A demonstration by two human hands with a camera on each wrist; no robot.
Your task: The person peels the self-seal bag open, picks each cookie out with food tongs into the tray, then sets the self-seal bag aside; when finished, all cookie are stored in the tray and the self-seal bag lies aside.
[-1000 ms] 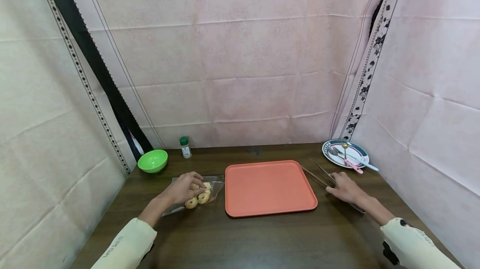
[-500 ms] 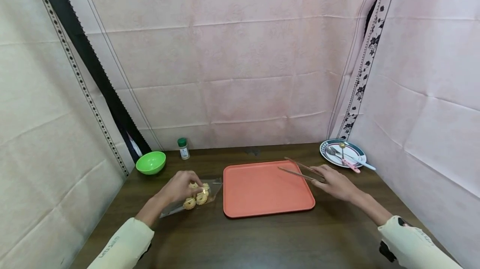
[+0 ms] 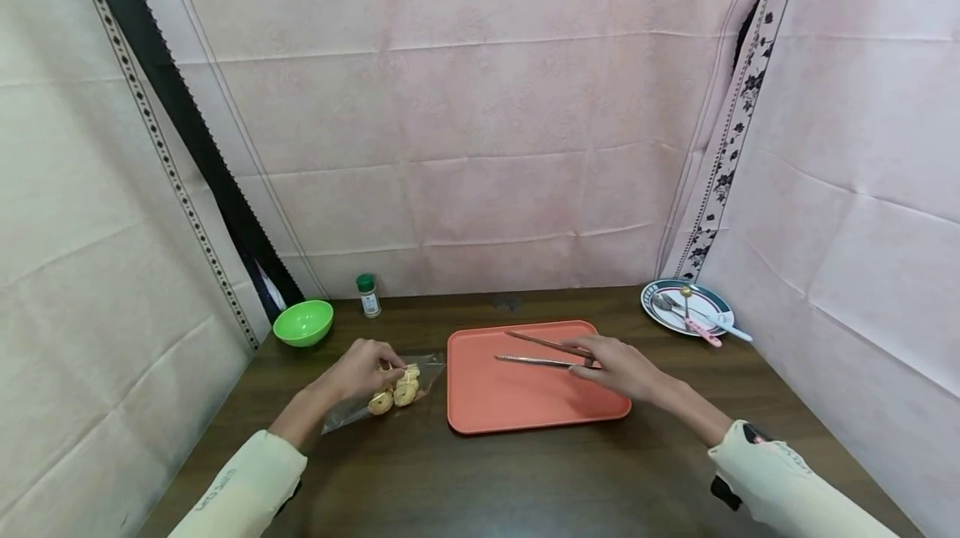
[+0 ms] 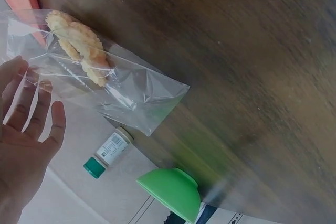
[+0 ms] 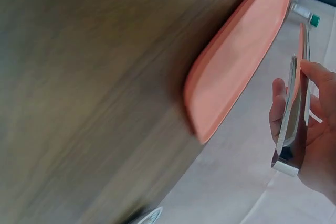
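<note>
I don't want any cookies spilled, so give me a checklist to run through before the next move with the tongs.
1. Right hand gripping the tongs: ok.
2. Tongs' tips apart: ok, there is a gap between them, over the tray.
3. Tongs' tips at the bag: not ok, they are short of it.
4. Left hand holding the bag: ok, its fingers are at the plastic.
5. Cookies inside the bag: ok, they show through the plastic.
6. Bag's mouth open enough for the tongs: cannot tell.
</note>
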